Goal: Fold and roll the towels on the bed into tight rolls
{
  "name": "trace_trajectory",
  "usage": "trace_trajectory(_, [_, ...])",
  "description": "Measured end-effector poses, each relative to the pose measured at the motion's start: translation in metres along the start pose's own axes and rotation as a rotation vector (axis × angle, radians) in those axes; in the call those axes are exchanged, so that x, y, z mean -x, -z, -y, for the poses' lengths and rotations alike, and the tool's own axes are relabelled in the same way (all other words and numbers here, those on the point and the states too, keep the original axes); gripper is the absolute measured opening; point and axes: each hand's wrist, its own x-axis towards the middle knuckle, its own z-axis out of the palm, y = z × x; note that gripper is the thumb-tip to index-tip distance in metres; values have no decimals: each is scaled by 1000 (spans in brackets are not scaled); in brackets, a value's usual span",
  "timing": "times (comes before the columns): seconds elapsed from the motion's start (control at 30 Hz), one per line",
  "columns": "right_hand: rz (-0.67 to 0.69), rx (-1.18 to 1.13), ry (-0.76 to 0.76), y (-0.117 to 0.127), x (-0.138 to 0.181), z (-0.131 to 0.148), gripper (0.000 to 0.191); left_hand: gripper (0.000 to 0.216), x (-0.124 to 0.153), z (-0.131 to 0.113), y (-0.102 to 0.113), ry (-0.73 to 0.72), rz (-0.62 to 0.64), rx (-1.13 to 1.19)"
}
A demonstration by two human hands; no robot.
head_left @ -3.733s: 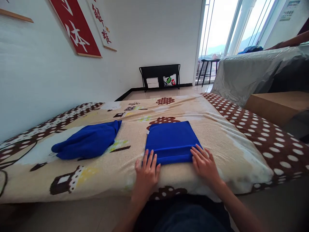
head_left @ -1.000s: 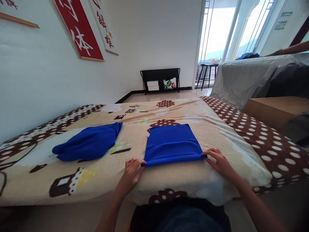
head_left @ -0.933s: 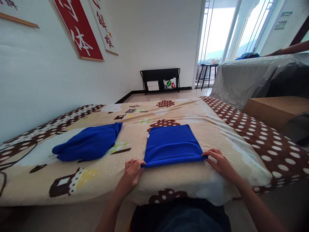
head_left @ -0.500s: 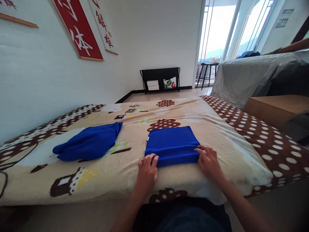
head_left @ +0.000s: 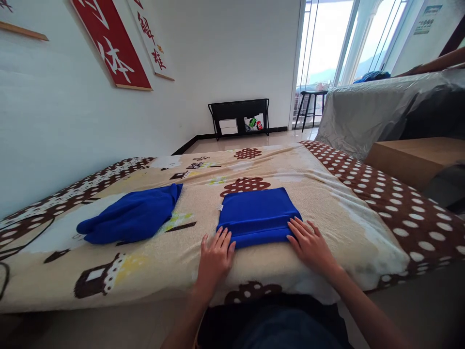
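A blue cloth (head_left: 256,208) lies folded into a rough rectangle in front of me, with a fold running along its near edge and a small white tag at its left side. My left hand (head_left: 216,254) rests with fingers spread on the cloth's near left corner. On the near right corner lies my right hand (head_left: 312,245), its fingers outstretched and flat. Farther left, a second blue cloth (head_left: 131,215) sits in a loose, crumpled heap, apart from both hands.
Beneath the cloths is a cream blanket (head_left: 163,271) with brown polka-dot borders. A cardboard box (head_left: 410,160) and a plastic-covered piece of furniture (head_left: 352,116) stand at right, where another person's arm (head_left: 432,65) reaches over blue fabric. A black rack (head_left: 240,109) stands by the far wall.
My fingers, bent at the cloth's near fold before, now lie flatter and more spread on it. The right hand has shifted slightly left onto the cloth.
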Motion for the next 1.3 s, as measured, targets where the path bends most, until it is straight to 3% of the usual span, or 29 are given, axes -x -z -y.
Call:
trace_trajectory(0.2, [81,-184,138,0,-24,49,39,46,-25,-57,-5,-229,103,196])
trace_trajectory(0.27, [103,-170,90,-3,-28,43,41,43,-29,-52,-7,-178,124,194])
trace_trajectory(0.4, [56,-12,-84,-3,-20,2,47,42,-19,-8,-6,37,75,37])
trace_trajectory(0.47, [24,37,-123,-1,-17,-6,47,42,-15,1,-4,73,40,-17])
trace_trajectory(0.57, [41,-18,-39,-3,-24,16,46,42,-23,-20,-4,11,38,11])
trace_trajectory(0.67, [149,-144,105,-11,-42,48,46,45,-43,-51,-9,-146,158,140])
trace_trajectory(0.77, [214,-136,53,-17,-54,46,47,45,-54,-50,-14,-140,246,166])
trace_trajectory(0.87, [191,-25,-127,-17,-50,9,51,48,-45,-17,-15,52,172,85])
trace_trajectory(0.97, [154,46,-201,-14,-39,-26,52,46,-30,13,-12,150,69,24])
trace_trajectory(1.1, [30,75,-143,-12,-29,-27,48,37,-23,12,-6,99,-43,-28])
trace_trajectory(1.2, [-49,-2,14,-5,-24,-13,39,32,-22,0,4,-19,-117,-8])
trace_trajectory(1.3, [-64,-84,136,4,-12,-13,31,30,-11,-3,16,-123,-115,10])
